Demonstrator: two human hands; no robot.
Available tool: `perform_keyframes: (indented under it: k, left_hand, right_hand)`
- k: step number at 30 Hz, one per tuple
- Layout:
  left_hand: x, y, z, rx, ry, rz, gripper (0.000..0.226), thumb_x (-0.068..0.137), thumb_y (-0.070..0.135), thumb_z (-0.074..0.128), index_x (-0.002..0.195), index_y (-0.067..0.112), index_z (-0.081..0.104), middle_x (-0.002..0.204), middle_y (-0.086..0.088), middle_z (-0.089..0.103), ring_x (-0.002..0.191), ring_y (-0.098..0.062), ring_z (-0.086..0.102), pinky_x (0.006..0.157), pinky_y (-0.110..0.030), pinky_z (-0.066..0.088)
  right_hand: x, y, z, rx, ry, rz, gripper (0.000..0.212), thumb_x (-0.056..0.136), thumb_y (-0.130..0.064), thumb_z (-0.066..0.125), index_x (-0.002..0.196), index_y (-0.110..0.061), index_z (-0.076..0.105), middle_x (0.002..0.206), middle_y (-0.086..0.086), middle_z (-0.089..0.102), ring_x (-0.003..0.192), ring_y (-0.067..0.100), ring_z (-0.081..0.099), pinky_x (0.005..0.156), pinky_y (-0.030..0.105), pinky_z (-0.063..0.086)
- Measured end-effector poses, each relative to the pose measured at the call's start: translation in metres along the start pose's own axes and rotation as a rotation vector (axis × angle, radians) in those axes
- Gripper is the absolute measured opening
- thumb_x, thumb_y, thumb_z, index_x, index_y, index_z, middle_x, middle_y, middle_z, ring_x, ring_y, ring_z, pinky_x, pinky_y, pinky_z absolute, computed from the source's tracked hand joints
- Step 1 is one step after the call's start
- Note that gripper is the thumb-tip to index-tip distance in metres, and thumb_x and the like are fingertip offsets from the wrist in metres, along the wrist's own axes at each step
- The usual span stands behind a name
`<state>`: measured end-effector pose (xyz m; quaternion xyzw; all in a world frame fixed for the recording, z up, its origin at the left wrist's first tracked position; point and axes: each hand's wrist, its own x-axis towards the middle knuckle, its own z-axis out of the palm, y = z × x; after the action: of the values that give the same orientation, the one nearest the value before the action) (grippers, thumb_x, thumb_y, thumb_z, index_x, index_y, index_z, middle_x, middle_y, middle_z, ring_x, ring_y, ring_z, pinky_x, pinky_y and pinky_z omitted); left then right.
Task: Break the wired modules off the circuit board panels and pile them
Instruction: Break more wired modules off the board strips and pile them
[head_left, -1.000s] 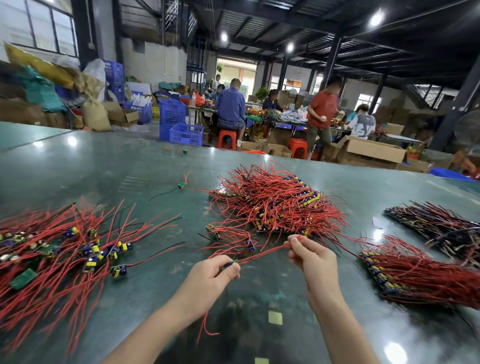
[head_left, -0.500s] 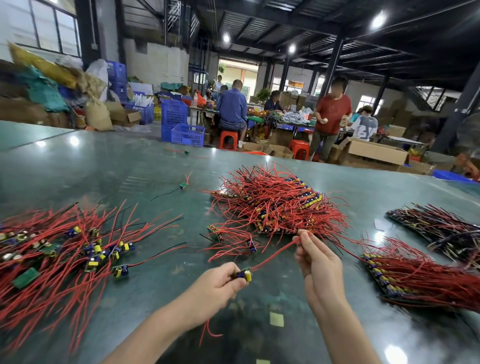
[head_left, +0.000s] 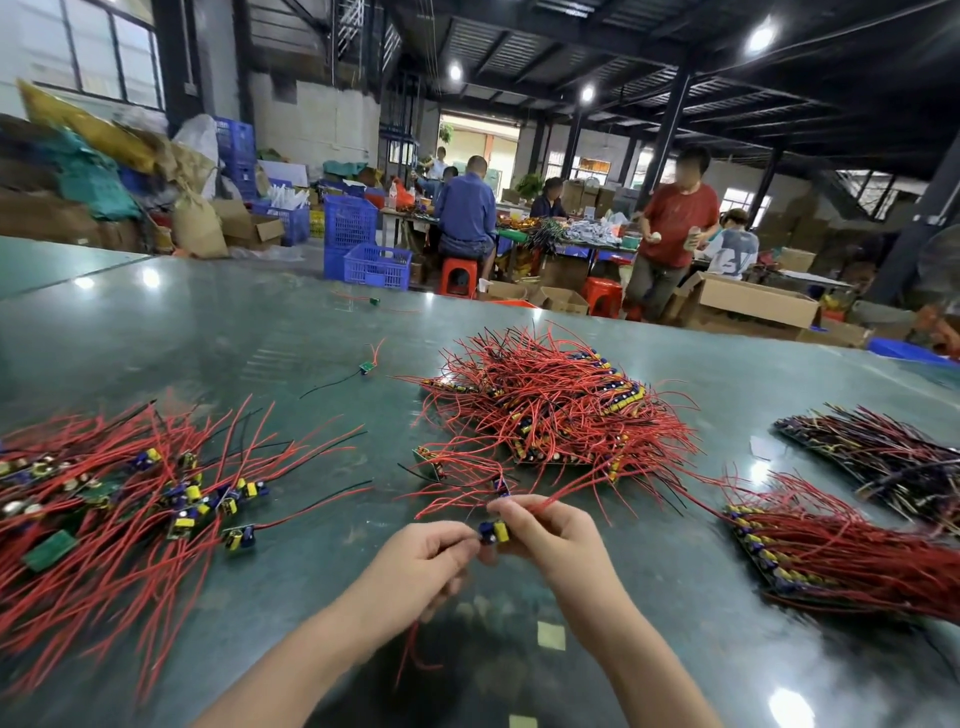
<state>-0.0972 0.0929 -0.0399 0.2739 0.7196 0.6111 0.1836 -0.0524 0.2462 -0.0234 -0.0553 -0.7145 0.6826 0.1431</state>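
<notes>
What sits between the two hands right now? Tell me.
In the head view, one small module with blue and yellow parts sits between the left hand and right hand, pinched by both; a red wire trails off it.

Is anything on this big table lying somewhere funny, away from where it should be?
Yes. One small wired module lies alone on the table, apart from the pile of loose modules at the left. Another stray module sits near the table's far edge. Everything else is gathered in heaps.
</notes>
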Motion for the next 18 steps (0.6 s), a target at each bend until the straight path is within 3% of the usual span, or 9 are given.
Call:
perform_keyframes:
  k: [4, 12, 18]
  left_hand:
    - [-0.0006, 0.0013, 0.0000, -0.101, 0.092, 0.015, 0.026, 0.098, 0.016, 0.047, 0.084, 0.018, 0.068, 0.050, 0.003, 0.041, 0.039, -0.008, 0.029, 0.037, -0.015, 0.023]
    - [0.0003, 0.0031, -0.0036, -0.191, 0.033, -0.085, 0.017, 0.095, 0.018, 0.052, 0.095, 0.012, 0.068, 0.049, 0.005, 0.043, 0.038, -0.007, 0.026, 0.036, -0.015, 0.018]
    - [0.0042, -0.0015, -0.0082, 0.116, 0.121, -0.046, 0.021, 0.091, 0.015, 0.060, 0.074, 0.015, 0.071, 0.042, 0.008, 0.048, 0.042, -0.004, 0.041, 0.045, -0.011, 0.031]
  right_hand:
    - [-0.0007, 0.0005, -0.0003, 0.023, -0.017, -0.009, 0.009, 0.081, -0.008, 0.068, 0.088, -0.012, 0.071, 0.076, 0.003, 0.073, 0.067, 0.010, 0.064, 0.066, 0.022, 0.053]
    - [-0.0038, 0.0018, 0.0018, -0.098, -0.035, -0.079, 0.007, 0.081, -0.007, 0.069, 0.083, 0.000, 0.070, 0.072, 0.004, 0.070, 0.066, 0.006, 0.058, 0.066, 0.017, 0.047]
    - [-0.0059, 0.0019, 0.0080, -0.204, -0.023, -0.095, 0.016, 0.079, -0.001, 0.069, 0.070, -0.014, 0.069, 0.062, -0.003, 0.064, 0.059, 0.005, 0.055, 0.062, 0.018, 0.045]
